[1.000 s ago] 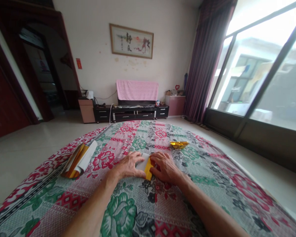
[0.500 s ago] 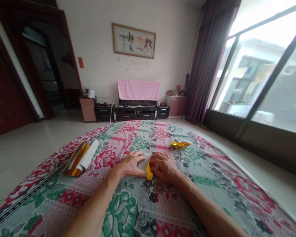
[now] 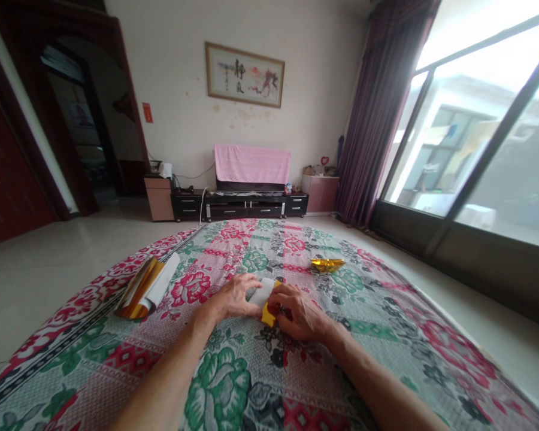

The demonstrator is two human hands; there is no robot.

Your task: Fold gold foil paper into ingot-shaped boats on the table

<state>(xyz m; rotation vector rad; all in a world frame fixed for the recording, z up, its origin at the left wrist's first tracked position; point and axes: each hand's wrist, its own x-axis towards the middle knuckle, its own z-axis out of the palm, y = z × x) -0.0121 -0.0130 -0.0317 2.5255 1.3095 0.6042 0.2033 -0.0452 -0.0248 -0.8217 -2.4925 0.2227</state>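
A small sheet of gold paper with a white back [image 3: 263, 291] lies on the flowered cloth between my hands. Its right side is folded over, showing a yellow-gold strip. My left hand [image 3: 237, 298] holds the sheet's left side, thumb at the near edge and fingers at the far edge. Curled over the gold strip, my right hand [image 3: 299, 312] pinches and presses the fold; its fingertips are partly hidden. Beyond it sits a shiny gold folded paper piece [image 3: 327, 264], boat-like in shape. To the left rests a loosely rolled stack of gold and white paper [image 3: 147, 288].
The round table [image 3: 224, 383] wears a red, green and grey flowered cloth. Across the floor stands a low black cabinet [image 3: 247, 209] bearing a screen under a pink cloth [image 3: 252, 163]. Windows and a purple curtain [image 3: 363, 120] are on the right.
My right hand's fingers have curled further and shifted slightly left over the gold strip. My left hand has moved very little. The boat-shaped piece and the rolled stack stay in place.
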